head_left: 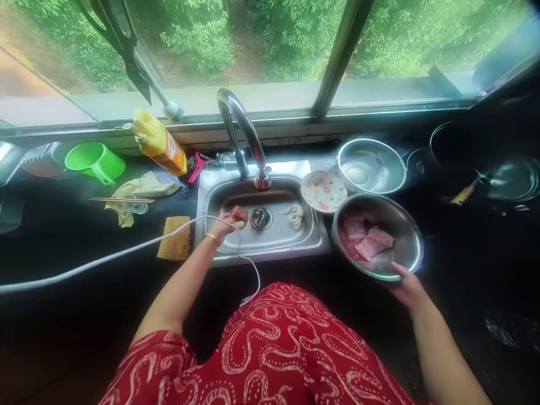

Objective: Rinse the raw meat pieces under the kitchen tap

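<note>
Over the left part of the steel sink [274, 243], my left hand [223, 225] is closed around a piece of raw pinkish meat [239, 213]. My right hand [408, 286] grips the near right rim of a large metal bowl [407, 236], thumb on the inside. Several pale pink raw pieces, which look like fish, lie in the bowl, with reddish liquid around them. A small whitish crumpled lump [296, 216] rests on the right side of the sink floor. The curved faucet [242, 115] hangs above the drain [261, 219]; I see no water running.
A flowered plate [324, 192] and a metal colander [372, 166] stand right of the sink. Left are a sponge cloth [174, 238], yellow bottle [159, 143], pink peeler-like tool [198, 167], chopsticks [122, 199], rag [145, 188] and green mug [95, 161]. A white cable [105, 257] crosses my left arm.
</note>
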Available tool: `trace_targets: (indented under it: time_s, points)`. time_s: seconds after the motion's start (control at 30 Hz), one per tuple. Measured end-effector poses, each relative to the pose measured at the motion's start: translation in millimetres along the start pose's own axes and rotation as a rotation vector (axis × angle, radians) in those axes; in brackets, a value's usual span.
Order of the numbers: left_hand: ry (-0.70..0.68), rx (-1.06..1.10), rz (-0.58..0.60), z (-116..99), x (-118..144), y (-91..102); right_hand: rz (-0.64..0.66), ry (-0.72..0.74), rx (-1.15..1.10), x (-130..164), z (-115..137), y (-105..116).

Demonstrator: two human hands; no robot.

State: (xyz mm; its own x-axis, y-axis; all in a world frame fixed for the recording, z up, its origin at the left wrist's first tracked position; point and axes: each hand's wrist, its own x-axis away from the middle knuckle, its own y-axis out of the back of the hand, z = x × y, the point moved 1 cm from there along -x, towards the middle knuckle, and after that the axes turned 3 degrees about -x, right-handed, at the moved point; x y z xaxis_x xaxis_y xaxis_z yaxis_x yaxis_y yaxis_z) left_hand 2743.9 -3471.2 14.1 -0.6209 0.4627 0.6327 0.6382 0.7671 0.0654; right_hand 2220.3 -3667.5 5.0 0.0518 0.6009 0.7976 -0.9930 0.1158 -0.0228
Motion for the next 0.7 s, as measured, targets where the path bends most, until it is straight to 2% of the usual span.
trace_targets:
  time_s: [0.13,0.23,0.3,0.4,0.5,0.57,0.63,0.7]
  points:
    - [0.098,-0.058,0.153,26.6,-33.4,-11.6,-0.011,0.002,-0.003,2.3,-7.0,-0.4]
    - [0.122,-0.224,0.088,36.1,-49.5,-18.0,0.007,0.017,-0.015,5.1,-13.4,-0.5]
    - [0.059,-0.386,0.004,30.9,-60.2,-17.7,0.029,0.027,-0.018,7.6,-17.2,-0.9]
    - [-0.245,-0.666,-0.13,-1.3,-69.7,-13.5,0.026,0.023,-0.046,9.8,-21.8,-1.3]
    - [-0.636,-0.908,-0.276,-54.4,-63.8,-12.1,0.007,0.027,-0.092,8.7,-24.5,-2.4]
    - [-0.84,-1.017,-0.334,-90.5,-55.6,-15.3,0.008,0.033,-0.111,7.6,-26.1,-4.6]
    - [-0.954,-1.112,-0.343,-120.6,-50.7,-20.3,0.002,0.034,-0.133,8.5,-29.0,-7.7]
    - [-1.004,-1.189,-0.324,-142.5,-52.9,-23.8,-0.005,0.031,-0.158,13.0,-34.8,-9.8]
